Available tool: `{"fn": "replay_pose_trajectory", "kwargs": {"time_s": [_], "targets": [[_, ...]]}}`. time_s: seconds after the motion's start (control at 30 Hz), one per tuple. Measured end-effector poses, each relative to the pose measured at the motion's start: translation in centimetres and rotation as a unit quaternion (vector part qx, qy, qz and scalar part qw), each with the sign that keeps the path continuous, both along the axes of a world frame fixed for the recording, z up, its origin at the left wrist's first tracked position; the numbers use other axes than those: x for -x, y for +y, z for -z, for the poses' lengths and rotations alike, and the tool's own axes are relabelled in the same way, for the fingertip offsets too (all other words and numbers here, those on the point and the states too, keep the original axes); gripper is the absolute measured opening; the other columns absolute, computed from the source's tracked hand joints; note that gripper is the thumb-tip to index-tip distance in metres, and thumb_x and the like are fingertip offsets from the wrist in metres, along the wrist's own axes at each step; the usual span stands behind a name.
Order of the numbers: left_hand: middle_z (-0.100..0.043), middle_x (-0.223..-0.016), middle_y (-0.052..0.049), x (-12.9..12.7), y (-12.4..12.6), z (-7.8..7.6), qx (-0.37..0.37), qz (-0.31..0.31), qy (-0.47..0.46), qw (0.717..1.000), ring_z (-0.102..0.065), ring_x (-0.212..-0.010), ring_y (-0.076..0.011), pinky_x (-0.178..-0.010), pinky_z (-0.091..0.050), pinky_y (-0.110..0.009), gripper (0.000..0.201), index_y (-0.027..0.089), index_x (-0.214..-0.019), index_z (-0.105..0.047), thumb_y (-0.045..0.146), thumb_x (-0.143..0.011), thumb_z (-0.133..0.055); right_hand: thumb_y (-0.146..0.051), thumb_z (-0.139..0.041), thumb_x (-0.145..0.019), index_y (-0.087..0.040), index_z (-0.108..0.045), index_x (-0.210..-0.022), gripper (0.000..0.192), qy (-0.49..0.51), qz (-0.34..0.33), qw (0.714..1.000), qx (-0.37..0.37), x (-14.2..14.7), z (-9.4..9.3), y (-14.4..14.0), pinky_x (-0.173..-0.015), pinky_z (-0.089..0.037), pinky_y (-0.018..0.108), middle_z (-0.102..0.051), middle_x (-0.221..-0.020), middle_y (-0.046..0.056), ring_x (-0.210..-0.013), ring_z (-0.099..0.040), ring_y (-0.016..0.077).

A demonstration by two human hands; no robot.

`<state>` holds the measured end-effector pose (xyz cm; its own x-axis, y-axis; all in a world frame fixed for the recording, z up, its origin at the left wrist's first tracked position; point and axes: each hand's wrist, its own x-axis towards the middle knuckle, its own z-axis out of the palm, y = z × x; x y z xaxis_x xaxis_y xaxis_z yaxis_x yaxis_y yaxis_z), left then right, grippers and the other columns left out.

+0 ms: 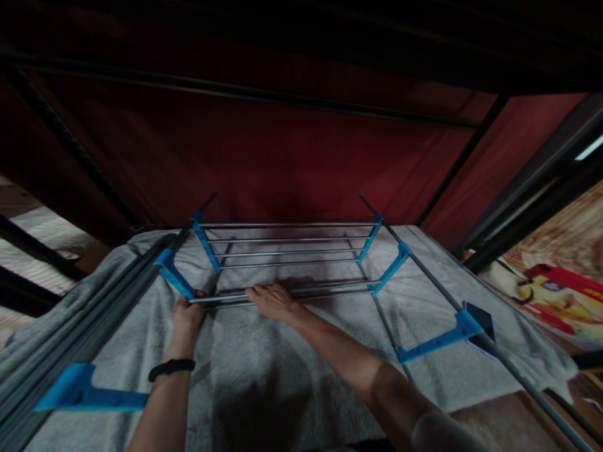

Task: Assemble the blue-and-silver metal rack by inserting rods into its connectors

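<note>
No lettering, label, brand or number can be read anywhere in view. The drying rack [287, 263], its blue plastic brackets [443, 339] and the grey towel [264, 370] carry no markings; the red-and-yellow printed fabric [560, 295] at far right shows only a pattern.

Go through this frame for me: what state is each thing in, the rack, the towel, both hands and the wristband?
drying rack: unfolded, rails level, standing over the towel.
grey towel: spread flat beneath the rack, edges hanging over.
left hand: gripping the near rails by the blue bracket.
right hand: palm down, fingers resting on the near rails.
black wristband: worn on the left wrist.
red fabric panel: hanging behind the rack.
</note>
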<state>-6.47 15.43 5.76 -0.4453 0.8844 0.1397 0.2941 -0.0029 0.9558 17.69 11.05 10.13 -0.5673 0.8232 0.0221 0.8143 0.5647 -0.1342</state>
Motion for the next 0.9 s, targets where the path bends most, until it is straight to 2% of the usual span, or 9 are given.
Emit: {"fn": "replay_pose_trajectory", "kwargs": {"time_s": [0.1,0.33,0.6,0.9], "targets": [[-0.054,-0.059,0.002,-0.2,0.1,-0.1,0.033,-0.001,-0.038,0.999,-0.049,-0.06,-0.015,-0.057,-0.041,-0.026,0.011,0.02,-0.067,-0.056,0.02,-0.056,-0.055,-0.014,-0.034,-0.099,-0.026,-0.048,-0.137,0.042,-0.014,-0.004,1.0,0.005,0.1,-0.4,-0.1,-0.083,-0.053,0.038,-0.068,-0.122,0.009,-0.098,-0.068,0.0228],[-0.058,-0.062,0.001,0.0,-0.1,0.8,0.026,-0.005,-0.054,0.998,-0.053,-0.061,-0.0145,-0.06,-0.043,-0.025,0.014,0.02,-0.069,-0.059,0.017,-0.056,-0.054,-0.013,-0.031,-0.098,-0.032,-0.035,-0.154,0.06,-0.032,0.009,0.999,0.032,0.2,-0.4,-0.2,-0.092,-0.05,0.04,-0.066,-0.132,0.011,-0.105,-0.069,0.0233],[-0.059,-0.061,0.001,0.1,-0.2,1.6,0.015,0.017,-0.066,0.998,-0.054,-0.062,-0.0151,-0.06,-0.043,-0.025,0.017,0.019,-0.071,-0.06,0.016,-0.055,-0.056,-0.011,-0.029,-0.098,-0.03,-0.035,-0.156,0.061,-0.039,0.002,0.998,0.046,0.0,0.0,0.0,-0.093,-0.049,0.04,-0.063,-0.138,0.011,-0.109,-0.068,0.0247],[-0.058,-0.064,0.0,-0.1,-0.4,1.4,-0.013,0.008,-0.058,0.998,-0.053,-0.064,-0.0153,-0.062,-0.043,-0.026,0.012,0.02,-0.068,-0.057,0.017,-0.056,-0.055,-0.013,-0.032,-0.099,-0.031,-0.039,-0.153,0.057,-0.035,0.015,0.998,0.054,0.2,-0.3,-0.2,-0.093,-0.048,0.037,-0.066,-0.133,0.012,-0.111,-0.068,0.0239]]}}
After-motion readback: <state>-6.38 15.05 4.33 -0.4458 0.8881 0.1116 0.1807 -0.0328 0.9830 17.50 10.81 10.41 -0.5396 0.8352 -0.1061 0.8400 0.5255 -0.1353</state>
